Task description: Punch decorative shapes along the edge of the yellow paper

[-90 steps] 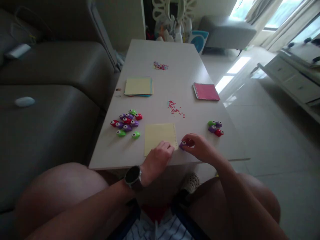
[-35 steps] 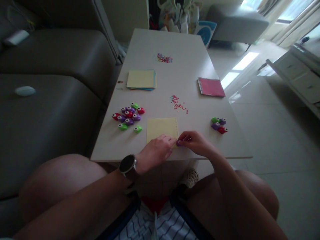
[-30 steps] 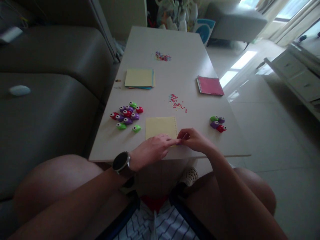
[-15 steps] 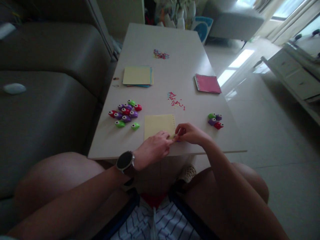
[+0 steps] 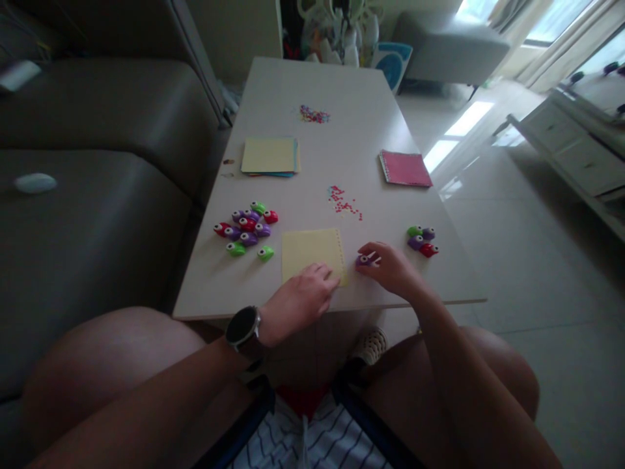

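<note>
Purple punch (image 5: 362, 260), small, rounded, in right hand (image 5: 390, 270).

1. I see a small purple punch (image 5: 362, 260) pinched in my right hand (image 5: 390, 268), low over the bench, just right of the sheet.
2. The pale yellow paper sheet (image 5: 312, 253) lies flat near the bench's front edge, its right edge perforated, my left hand (image 5: 300, 301) pressing its near corner.

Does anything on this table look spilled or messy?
Yes. Tiny coloured paper bits lie scattered loose mid-table, and another small heap sits farther back. The yellow sheet has a punched, ragged right edge.
</note>
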Action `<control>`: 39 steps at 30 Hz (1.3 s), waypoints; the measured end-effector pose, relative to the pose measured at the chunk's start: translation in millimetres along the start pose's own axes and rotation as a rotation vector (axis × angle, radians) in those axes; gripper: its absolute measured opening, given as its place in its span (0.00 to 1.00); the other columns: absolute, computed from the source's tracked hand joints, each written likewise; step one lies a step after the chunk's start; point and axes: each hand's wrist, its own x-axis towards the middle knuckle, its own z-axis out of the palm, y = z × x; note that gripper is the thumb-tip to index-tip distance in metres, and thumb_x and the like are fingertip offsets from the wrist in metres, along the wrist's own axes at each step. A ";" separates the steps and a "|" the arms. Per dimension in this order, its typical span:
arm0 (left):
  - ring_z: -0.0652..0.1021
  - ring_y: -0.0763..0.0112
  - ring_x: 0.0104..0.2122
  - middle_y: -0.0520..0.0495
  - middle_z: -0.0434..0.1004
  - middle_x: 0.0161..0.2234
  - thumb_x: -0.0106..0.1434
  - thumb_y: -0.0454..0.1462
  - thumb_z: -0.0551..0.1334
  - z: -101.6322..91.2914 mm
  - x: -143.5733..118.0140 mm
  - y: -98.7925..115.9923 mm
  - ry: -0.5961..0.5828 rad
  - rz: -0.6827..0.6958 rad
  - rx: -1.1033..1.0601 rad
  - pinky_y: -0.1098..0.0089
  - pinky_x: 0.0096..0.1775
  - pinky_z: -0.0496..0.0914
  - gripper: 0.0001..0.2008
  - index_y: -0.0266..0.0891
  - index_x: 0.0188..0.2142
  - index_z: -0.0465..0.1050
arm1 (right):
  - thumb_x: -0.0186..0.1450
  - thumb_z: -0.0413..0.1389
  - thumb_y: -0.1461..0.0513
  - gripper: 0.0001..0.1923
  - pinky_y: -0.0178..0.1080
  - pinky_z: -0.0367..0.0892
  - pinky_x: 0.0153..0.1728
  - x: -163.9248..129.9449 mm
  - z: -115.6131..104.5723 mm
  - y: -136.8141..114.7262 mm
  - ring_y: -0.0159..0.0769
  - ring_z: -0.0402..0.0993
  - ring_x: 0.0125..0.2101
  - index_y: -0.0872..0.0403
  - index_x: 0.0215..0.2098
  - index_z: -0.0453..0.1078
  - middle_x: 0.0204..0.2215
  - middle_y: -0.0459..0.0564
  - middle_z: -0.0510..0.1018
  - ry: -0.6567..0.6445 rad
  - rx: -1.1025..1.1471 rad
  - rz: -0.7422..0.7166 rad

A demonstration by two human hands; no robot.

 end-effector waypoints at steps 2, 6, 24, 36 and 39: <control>0.69 0.54 0.60 0.37 0.73 0.55 0.68 0.30 0.59 0.5 -0.2 3.0 0.005 -0.009 0.023 0.55 0.61 0.68 0.11 0.37 0.49 0.72 | 0.60 0.62 0.65 0.09 0.41 0.69 0.39 1.2 1.3 3.1 0.38 0.75 0.35 0.53 0.39 0.76 0.37 0.51 0.80 0.014 -0.049 -0.042; 0.69 0.53 0.61 0.36 0.72 0.56 0.68 0.31 0.59 4.5 -2.0 5.8 0.014 -0.039 0.049 0.52 0.63 0.65 0.10 0.36 0.49 0.72 | 0.60 0.60 0.65 0.07 0.40 0.67 0.37 0.9 -8.1 7.5 0.39 0.74 0.34 0.53 0.37 0.75 0.35 0.51 0.79 0.049 -0.176 -0.043; 0.63 0.47 0.68 0.30 0.66 0.63 0.66 0.31 0.61 9.5 -5.6 6.8 -0.017 -0.005 0.063 0.48 0.66 0.61 0.18 0.32 0.56 0.68 | 0.61 0.57 0.67 0.20 0.54 0.64 0.57 -1.0 -8.0 -3.7 0.49 0.72 0.56 0.50 0.52 0.73 0.57 0.56 0.76 0.084 -0.163 -0.127; 0.60 0.50 0.70 0.32 0.60 0.68 0.66 0.29 0.61 9.4 -3.8 7.3 -0.013 0.011 -0.006 0.51 0.69 0.57 0.24 0.32 0.62 0.66 | 0.57 0.55 0.70 0.17 0.47 0.70 0.43 -1.9 -8.5 5.8 0.44 0.74 0.37 0.53 0.45 0.73 0.38 0.53 0.78 0.057 -0.298 -0.110; 0.63 0.52 0.68 0.34 0.64 0.66 0.67 0.30 0.61 7.2 -0.5 4.4 0.056 0.004 -0.067 0.53 0.68 0.60 0.23 0.34 0.61 0.65 | 0.60 0.55 0.68 0.16 0.46 0.71 0.41 -2.5 -6.5 -4.2 0.42 0.75 0.36 0.52 0.46 0.71 0.39 0.53 0.78 0.068 -0.147 -0.135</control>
